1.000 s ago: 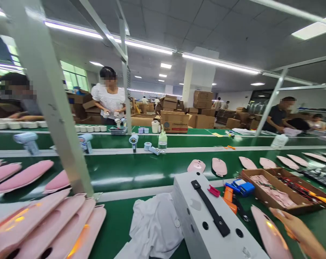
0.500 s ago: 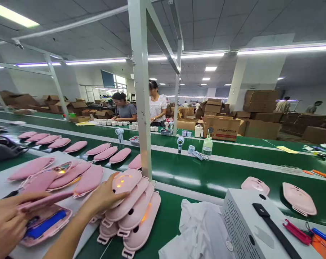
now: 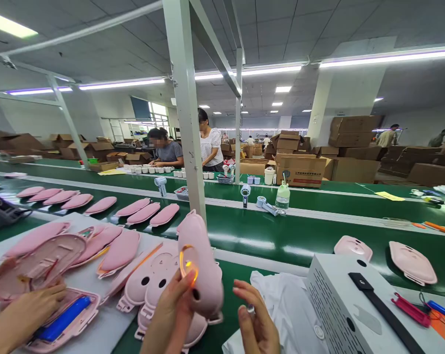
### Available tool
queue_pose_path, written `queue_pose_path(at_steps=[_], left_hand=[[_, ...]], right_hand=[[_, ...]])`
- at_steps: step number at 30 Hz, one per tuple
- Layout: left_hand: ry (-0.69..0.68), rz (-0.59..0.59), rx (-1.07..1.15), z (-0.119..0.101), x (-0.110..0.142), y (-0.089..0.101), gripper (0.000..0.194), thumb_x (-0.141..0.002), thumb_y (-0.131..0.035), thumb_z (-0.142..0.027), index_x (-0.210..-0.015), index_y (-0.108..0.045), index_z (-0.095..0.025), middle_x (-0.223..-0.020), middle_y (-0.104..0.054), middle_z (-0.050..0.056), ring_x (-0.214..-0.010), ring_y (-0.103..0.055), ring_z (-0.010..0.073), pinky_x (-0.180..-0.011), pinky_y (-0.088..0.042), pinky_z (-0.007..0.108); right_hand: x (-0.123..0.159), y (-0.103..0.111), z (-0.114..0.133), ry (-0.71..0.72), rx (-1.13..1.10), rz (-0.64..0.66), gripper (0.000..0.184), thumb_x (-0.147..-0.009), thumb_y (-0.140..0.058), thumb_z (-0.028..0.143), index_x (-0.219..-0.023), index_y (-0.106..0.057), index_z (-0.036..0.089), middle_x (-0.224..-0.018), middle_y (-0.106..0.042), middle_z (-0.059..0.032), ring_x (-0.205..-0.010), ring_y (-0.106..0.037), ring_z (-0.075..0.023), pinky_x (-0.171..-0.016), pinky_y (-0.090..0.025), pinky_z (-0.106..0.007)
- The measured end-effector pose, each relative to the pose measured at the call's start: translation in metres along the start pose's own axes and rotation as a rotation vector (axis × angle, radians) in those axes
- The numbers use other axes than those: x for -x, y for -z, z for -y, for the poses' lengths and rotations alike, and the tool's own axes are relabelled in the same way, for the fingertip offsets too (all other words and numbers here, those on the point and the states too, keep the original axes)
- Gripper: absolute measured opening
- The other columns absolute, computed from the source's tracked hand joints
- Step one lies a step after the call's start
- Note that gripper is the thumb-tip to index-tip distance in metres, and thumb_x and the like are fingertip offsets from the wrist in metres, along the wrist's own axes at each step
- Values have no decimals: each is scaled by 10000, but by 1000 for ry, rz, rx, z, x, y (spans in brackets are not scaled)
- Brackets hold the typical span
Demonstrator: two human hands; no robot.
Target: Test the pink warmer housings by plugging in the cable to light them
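Observation:
My left hand [image 3: 176,305] grips a pink oval device [image 3: 202,260], tilted up, with orange lights glowing near its thumb. To its right, my right hand [image 3: 257,317] is raised with curled fingers around a small silver piece [image 3: 251,309]; its kind is too small to make out. It stays apart from the device. Below and left of my left hand lie several more pink devices [image 3: 148,285] with black round spots and end loops, partly hidden by my hand. At the far left, a co-worker's hands [image 3: 41,305] hold an opened pink shell [image 3: 48,260] over another half holding a blue battery pack [image 3: 63,318].
A white perforated metal box [image 3: 340,305] with a black strap stands at right, beside white cloth [image 3: 277,305]. A metal post [image 3: 187,123] rises ahead. Pink devices line the green conveyor [image 3: 281,246]. Two people work across it, near small white containers.
My left hand has lifted a pink device off the pile and tilted it up. My right hand has come into view. The co-worker has raised the upper shell away from the battery half.

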State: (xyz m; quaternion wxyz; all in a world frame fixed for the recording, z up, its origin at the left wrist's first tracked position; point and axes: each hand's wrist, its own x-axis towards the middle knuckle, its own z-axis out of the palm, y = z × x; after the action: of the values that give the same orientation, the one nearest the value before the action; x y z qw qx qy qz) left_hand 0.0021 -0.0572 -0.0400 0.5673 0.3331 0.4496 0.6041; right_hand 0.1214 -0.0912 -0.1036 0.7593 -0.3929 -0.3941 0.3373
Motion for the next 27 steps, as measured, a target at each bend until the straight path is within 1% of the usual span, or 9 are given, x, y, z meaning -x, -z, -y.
queue_pose_path(at_steps=[4, 7, 12, 14, 17, 19, 21, 23, 27], left_hand=[[61, 1, 213, 13, 3, -35, 661, -724, -758, -298, -1326, -494, -228, -1143, -694, 74, -1069, -655, 275, -815, -584, 325], [39, 10, 287, 20, 3, -47, 792, -637, -822, -196, -1347, -477, -252, -1154, -690, 60, -1139, -616, 274, -822, -578, 279], [-41, -42, 359, 11, -15, -24, 914, -493, -880, -283, -1318, -494, -358, -1148, -691, 1, -1137, -603, 303, -750, -595, 256], [-124, -59, 275, 1, -29, -5, 809, -485, -888, -352, -1223, -559, -366, -1088, -704, -8, -1036, -647, 286, -691, -598, 238], [-202, 105, -18, -18, -45, 10, 648, -440, -906, -349, -1039, -665, -290, -978, -725, 23, -872, -680, 271, -652, -590, 240], [-228, 211, -201, -29, -49, 6, 590, -405, -908, -323, -964, -732, -256, -944, -737, 49, -845, -683, 291, -640, -582, 251], [-244, 287, -381, -36, -49, -9, 528, -433, -890, -353, -937, -774, -252, -929, -747, 61, -871, -680, 319, -650, -578, 272], [-239, 343, -493, -36, -51, -28, 493, -496, -861, -409, -957, -780, -257, -919, -756, 56, -881, -679, 325, -693, -573, 295], [-168, 345, -412, -23, -67, -54, 534, -606, -803, -455, -1079, -729, -217, -1004, -756, 65, -958, -676, 316, -739, -558, 286]], right_hand=[[-8, -20, -8, -127, -216, -38, 604, -691, -804, 449, -1209, -556, 261, -1199, -649, -98, -1114, -617, -297, -873, -544, -346], [-21, -13, -6, -188, -289, -60, 674, -664, -834, 420, -1206, -466, 262, -1164, -661, -95, -1073, -642, -256, -862, -542, -310], [-46, 5, 21, -262, -276, 17, 739, -645, -836, 446, -1237, -461, 213, -896, -735, -63, -850, -694, -243, -769, -540, -313], [-60, 8, 37, -292, -267, 35, 772, -638, -847, 410, -1276, -468, 196, -768, -713, -21, -747, -674, -212, -682, -522, -279], [-87, 6, 57, -309, -292, 72, 715, -654, -848, 334, -1272, -513, 203, -569, -573, 73, -508, -514, -95, -488, -385, -171], [-106, 1, 62, -305, -326, 103, 616, -667, -836, 321, -1207, -571, 192, -503, -462, 112, -410, -326, -35, -408, -227, -137], [-122, -3, 60, -322, -340, 123, 543, -651, -836, 317, -1125, -622, 161, -501, -450, 109, -399, -260, -18, -399, -165, -135], [-134, -7, 54, -351, -331, 137, 539, -620, -844, 305, -1092, -642, 141, -570, -544, 63, -435, -367, -38, -422, -256, -138], [-148, -5, 36, -301, -232, 151, 612, -626, -844, 382, -1146, -613, 156, -707, -644, -4, -605, -553, -134, -540, -421, -205]])
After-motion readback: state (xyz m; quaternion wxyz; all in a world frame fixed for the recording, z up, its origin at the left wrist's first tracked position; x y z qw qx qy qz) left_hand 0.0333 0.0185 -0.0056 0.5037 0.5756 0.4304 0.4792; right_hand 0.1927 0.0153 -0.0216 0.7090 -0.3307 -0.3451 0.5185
